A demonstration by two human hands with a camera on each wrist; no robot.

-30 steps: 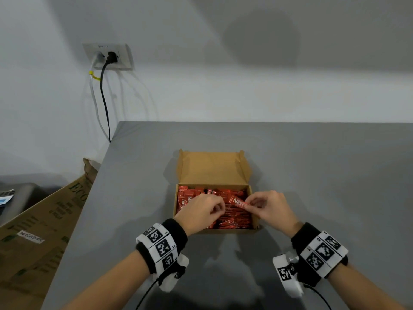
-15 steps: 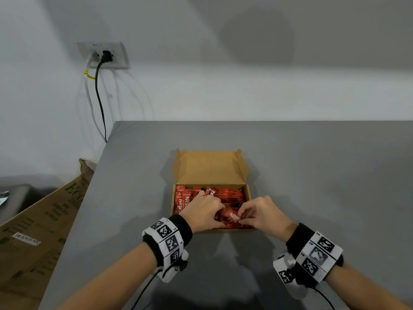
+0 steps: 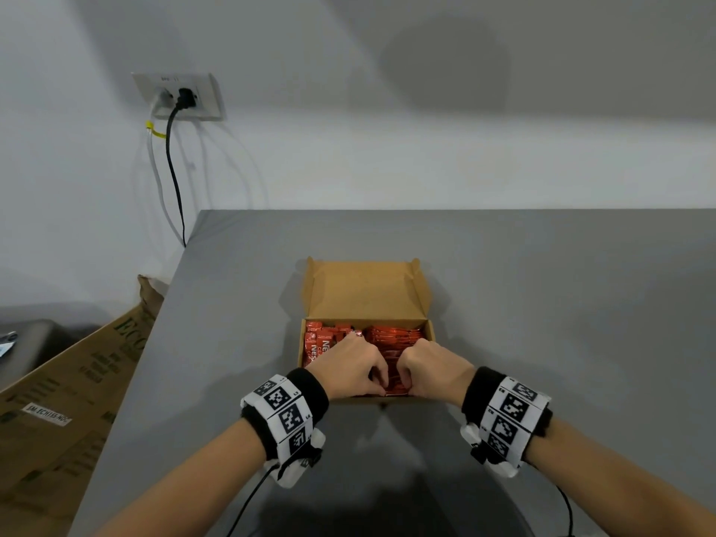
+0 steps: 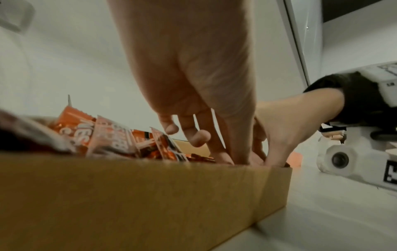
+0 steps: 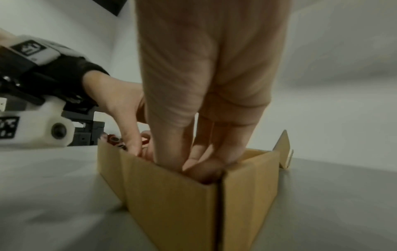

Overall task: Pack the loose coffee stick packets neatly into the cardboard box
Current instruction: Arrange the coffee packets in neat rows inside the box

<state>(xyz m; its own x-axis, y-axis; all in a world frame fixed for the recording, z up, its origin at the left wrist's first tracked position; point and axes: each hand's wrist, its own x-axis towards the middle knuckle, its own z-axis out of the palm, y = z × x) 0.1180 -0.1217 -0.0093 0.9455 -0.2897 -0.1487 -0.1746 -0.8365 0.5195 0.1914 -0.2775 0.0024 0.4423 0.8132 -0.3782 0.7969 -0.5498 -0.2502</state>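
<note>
An open cardboard box [image 3: 364,292] sits mid-table, its lid folded back, and red coffee stick packets [image 3: 391,339] fill it. My left hand [image 3: 356,366] and right hand [image 3: 426,370] meet over the box's near edge. Their curled fingers pinch one red packet [image 3: 395,387] low against the near wall. In the left wrist view my left hand [image 4: 227,158] reaches down behind the box wall [image 4: 150,195], beside upright packets [image 4: 111,137] and the right hand [image 4: 277,132]. In the right wrist view my right hand [image 5: 193,163] dips into the box corner [image 5: 171,203]; the fingertips are hidden.
The grey table [image 3: 542,304] ends at a left edge near a large printed carton [image 3: 69,401] leaning below it. A wall outlet [image 3: 182,96] with cables hangs behind. The raised lid flap [image 5: 283,149] stands at the box's far side.
Both hands have drawn toward me and lowered, carrying the pinched packet from above the box's middle down to its near wall.
</note>
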